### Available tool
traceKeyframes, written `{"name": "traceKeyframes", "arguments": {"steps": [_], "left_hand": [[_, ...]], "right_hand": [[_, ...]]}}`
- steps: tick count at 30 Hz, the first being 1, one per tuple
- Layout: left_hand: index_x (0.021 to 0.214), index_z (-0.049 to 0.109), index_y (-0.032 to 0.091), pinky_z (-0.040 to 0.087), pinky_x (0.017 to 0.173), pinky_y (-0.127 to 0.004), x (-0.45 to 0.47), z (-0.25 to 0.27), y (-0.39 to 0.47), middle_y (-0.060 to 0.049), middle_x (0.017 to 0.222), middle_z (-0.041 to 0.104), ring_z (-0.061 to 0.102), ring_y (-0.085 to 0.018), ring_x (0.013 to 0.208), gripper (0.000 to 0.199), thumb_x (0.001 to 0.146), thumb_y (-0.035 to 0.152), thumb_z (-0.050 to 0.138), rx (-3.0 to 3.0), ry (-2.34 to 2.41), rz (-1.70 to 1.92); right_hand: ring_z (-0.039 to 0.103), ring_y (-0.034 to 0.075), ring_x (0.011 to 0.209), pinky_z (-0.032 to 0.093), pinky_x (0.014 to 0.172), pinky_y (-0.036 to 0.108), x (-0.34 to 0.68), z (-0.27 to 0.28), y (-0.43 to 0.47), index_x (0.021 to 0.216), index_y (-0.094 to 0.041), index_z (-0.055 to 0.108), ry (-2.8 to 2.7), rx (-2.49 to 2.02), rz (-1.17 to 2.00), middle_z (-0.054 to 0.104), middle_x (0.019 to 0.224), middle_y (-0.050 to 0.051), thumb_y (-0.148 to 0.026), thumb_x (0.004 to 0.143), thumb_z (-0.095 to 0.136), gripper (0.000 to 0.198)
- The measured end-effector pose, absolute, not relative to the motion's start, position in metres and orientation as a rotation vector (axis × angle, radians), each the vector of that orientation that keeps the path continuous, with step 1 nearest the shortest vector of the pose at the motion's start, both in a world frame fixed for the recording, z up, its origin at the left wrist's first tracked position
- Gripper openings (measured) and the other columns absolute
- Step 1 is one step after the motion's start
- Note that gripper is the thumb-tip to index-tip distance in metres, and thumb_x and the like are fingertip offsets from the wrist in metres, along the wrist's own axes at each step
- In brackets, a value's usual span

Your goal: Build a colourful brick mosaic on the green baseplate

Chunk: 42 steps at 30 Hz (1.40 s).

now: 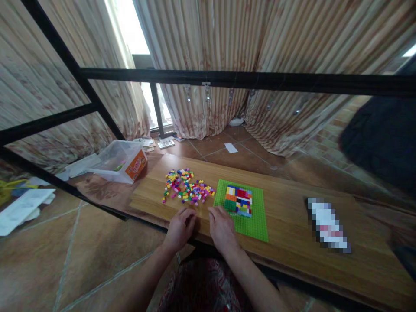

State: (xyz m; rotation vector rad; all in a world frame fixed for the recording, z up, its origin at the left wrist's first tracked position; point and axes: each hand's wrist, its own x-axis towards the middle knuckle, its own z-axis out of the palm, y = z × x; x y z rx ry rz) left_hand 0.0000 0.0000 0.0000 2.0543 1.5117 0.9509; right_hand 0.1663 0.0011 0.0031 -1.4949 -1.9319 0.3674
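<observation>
Wooden tabletop (287, 212), loose bricks (187, 187), striped curtains (224, 39), tiled floor (97, 242), curled hands (223, 227), any pinching unclear

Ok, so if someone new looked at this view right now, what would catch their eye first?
Most likely the bright green baseplate on the wooden table, with a multicoloured patch of bricks on it, beside the right hand. Next would be the scatter of loose bricks to its left, beyond the left hand. Then perhaps the clear plastic box with its orange label, at far left.
</observation>
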Motion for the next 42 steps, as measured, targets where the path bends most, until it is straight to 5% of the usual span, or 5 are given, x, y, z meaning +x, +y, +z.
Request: {"name": "traceKeyframes", "arguments": {"steps": [5, 21, 32, 42], "left_hand": [[0.09, 0.062, 0.02, 0.05, 0.081, -0.029, -0.001, 0.002, -0.002, -0.005, 0.092, 0.065, 0.062, -0.016, 0.089, 0.014, 0.088, 0.017, 0.048, 2.027, 1.472, 0.972], [0.093, 0.061, 0.02, 0.051, 0.081, -0.03, -0.004, 0.0, 0.003, -0.005, 0.092, 0.065, 0.063, -0.017, 0.088, 0.015, 0.09, 0.023, 0.047, 2.08, 1.422, 0.98], [0.091, 0.063, 0.02, 0.053, 0.078, -0.029, -0.005, -0.006, 0.005, -0.004, 0.091, 0.067, 0.064, -0.017, 0.086, 0.017, 0.089, 0.026, 0.047, 2.117, 1.5, 0.997], [0.089, 0.063, 0.02, 0.054, 0.076, -0.029, -0.006, -0.011, 0.01, -0.005, 0.087, 0.068, 0.066, -0.018, 0.082, 0.02, 0.088, 0.031, 0.047, 2.159, 1.514, 1.032]], "right_hand": [[0.057, 0.018, 0.089, 0.043, 0.081, 0.028, 0.156, 0.003, 0.035, 0.105, -0.018, 0.066, -2.004, -1.548, 0.41, 0.064, 0.092, 0.008, -0.012, 0.092, 0.041, 0.029], [0.054, 0.02, 0.081, 0.039, 0.074, 0.031, 0.14, -0.005, 0.038, 0.082, -0.019, 0.06, -2.051, -1.587, 0.262, 0.063, 0.083, 0.005, -0.01, 0.091, 0.046, 0.019], [0.055, 0.018, 0.09, 0.044, 0.079, 0.029, 0.158, -0.006, -0.025, 0.108, -0.02, 0.06, -1.836, -1.249, 0.397, 0.062, 0.092, 0.006, -0.015, 0.095, 0.041, 0.024], [0.057, 0.016, 0.086, 0.046, 0.078, 0.027, 0.171, -0.015, -0.028, 0.094, -0.021, 0.063, -1.743, -1.275, 0.451, 0.064, 0.088, 0.005, -0.015, 0.092, 0.047, 0.018]]}}
